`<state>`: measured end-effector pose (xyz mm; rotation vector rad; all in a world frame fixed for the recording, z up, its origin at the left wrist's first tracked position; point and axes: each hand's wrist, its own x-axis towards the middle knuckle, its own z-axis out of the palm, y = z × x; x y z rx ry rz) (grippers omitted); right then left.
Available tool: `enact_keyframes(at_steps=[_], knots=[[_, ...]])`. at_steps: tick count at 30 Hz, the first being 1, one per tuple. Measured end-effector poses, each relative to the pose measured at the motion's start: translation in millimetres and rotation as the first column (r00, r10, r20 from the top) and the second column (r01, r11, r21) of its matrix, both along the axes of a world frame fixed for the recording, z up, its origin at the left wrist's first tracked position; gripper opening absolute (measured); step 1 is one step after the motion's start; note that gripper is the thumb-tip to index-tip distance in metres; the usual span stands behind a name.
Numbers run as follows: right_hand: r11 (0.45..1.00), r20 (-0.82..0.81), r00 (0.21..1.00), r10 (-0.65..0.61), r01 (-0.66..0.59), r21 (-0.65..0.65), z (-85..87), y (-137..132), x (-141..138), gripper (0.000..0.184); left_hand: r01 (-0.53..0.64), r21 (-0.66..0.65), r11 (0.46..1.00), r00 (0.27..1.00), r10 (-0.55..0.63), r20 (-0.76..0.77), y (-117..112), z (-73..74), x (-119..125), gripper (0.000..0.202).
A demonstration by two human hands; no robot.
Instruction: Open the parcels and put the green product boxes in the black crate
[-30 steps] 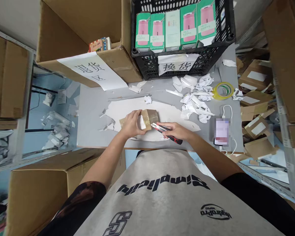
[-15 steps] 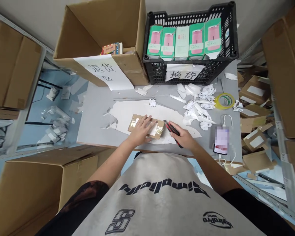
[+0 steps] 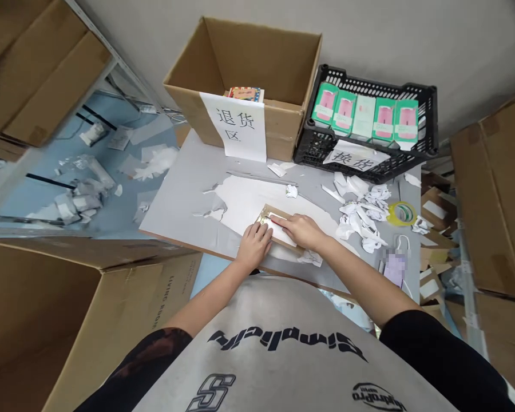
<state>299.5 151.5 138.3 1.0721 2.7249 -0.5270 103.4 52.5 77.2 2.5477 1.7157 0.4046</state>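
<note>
A flat cardboard packet point(image 3: 284, 238) with shiny brown tape and a white label lies on a white paper sheet point(image 3: 257, 197), tilted across my view. My left hand point(image 3: 253, 246) grips its near corner. My right hand point(image 3: 298, 230) lies across the packet, fingers pointing left. A sliver of red shows under those fingertips, the tip of a utility knife point(image 3: 272, 220); the rest of the knife is hidden by the hand.
The grey table point(image 3: 175, 206) holds crumpled white paper point(image 3: 360, 214), a yellow tape roll point(image 3: 401, 213) and a blurred phone point(image 3: 395, 269). Behind stand a cardboard box point(image 3: 240, 57) and a black crate point(image 3: 364, 149) of green-and-pink cartons. Cardboard boxes flank the table.
My view has swung, turning the whole scene. The packet, lifted in my left hand earlier, now lies on the sheet. My right hand has moved onto it, hiding most of the knife.
</note>
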Motion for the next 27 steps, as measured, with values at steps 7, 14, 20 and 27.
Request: enact_keyframes(at_steps=[7,14,20,27], knots=[[0.993,0.128,0.987,0.093,-0.101,0.058,-3.9,3.6,-16.4,0.052,0.008,0.086,0.996,0.998,-0.013,0.057,1.5,-11.5,-7.1,0.029],[0.996,0.371,0.926,0.072,-0.089,0.031,13.5,-0.1,-33.4,0.057,-0.004,0.098,0.995,0.997,-0.004,0.083,1.2,-18.3,-9.7,0.03],[0.99,0.491,0.864,0.115,-0.139,0.013,33.1,-5.1,-49.8,0.061,0.017,0.018,1.0,0.995,-0.019,0.102,0.8,-18.2,-12.9,0.036],[0.981,0.542,0.822,0.173,-0.193,-0.02,46.6,-3.4,-46.5,0.067,0.01,-0.028,1.0,0.99,-0.006,0.14,-2.4,-21.5,-15.1,0.039]])
